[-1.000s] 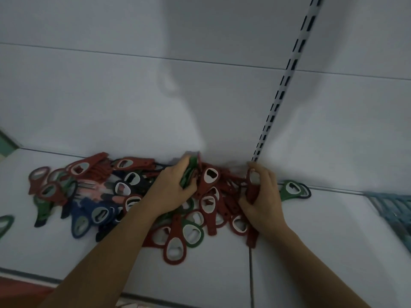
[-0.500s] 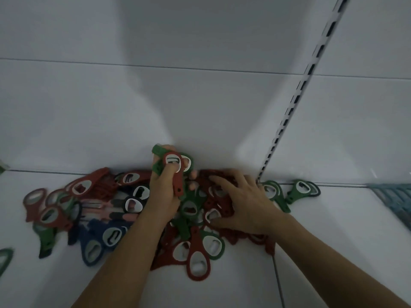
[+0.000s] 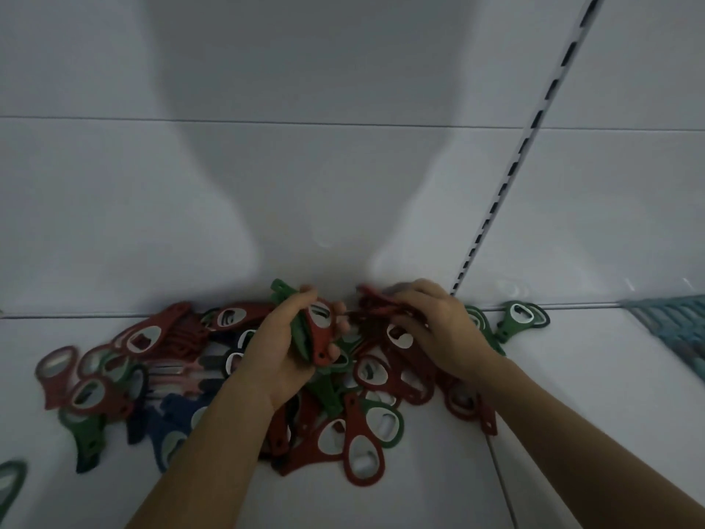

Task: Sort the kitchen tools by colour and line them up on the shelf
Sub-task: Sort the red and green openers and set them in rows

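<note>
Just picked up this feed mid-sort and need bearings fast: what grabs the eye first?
A tangled pile of openers, red, green and blue, sprawls across the white shelf. The left hand grips a red opener and a green opener above the heap, while the right hand curls over a bunch of red openers at the back.

Left hand (image 3: pixel 282 353), lower centre: bare. Right hand (image 3: pixel 442 330), right of centre: bare. Both forearms bare along whole visible length, down to bottom frame edge. Dim light blurs fingernail detail.
</note>
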